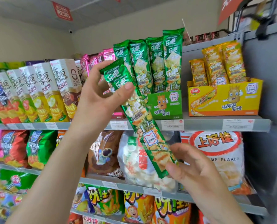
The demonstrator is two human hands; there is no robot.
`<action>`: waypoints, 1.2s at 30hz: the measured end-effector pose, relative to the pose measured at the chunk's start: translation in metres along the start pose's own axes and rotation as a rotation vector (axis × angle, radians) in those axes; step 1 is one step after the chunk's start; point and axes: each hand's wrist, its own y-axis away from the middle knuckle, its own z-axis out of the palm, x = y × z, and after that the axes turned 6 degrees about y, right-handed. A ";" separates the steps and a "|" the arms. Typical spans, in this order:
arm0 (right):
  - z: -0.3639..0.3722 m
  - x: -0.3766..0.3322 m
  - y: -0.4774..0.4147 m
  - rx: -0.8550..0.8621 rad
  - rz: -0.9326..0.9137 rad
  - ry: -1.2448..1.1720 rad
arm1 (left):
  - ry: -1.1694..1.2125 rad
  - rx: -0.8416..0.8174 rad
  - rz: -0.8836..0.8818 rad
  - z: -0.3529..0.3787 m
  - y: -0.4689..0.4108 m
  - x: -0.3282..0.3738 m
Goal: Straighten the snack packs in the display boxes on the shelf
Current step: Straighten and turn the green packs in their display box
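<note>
A long green snack pack (139, 120) is held tilted in front of the shelf, its top to the upper left. My left hand (100, 94) grips its upper end between thumb and fingers. My right hand (192, 165) holds its lower end. Behind it, the green display box (165, 105) on the upper shelf holds several upright green packs (157, 62). To the right, the yellow display box (225, 99) holds several orange-yellow packs (218, 65), some leaning.
Tall chip cartons (42, 89) and pink packs (92, 62) fill the upper shelf to the left. Large snack bags (220, 159) sit on the shelf below, with more bags lower down. A grey side panel (267, 94) closes the shelf on the right.
</note>
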 end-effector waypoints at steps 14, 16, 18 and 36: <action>0.001 -0.004 -0.010 0.287 -0.033 -0.184 | -0.023 0.000 -0.043 0.021 -0.036 0.020; 0.001 -0.006 -0.012 0.300 -0.035 -0.230 | -0.102 -0.029 -0.007 0.024 -0.040 0.030; 0.002 -0.008 -0.017 0.318 -0.036 -0.264 | -0.196 -0.123 0.062 0.024 -0.045 0.039; -0.041 -0.103 -0.139 0.512 -0.581 0.697 | -0.536 -0.168 0.463 0.028 -0.105 0.084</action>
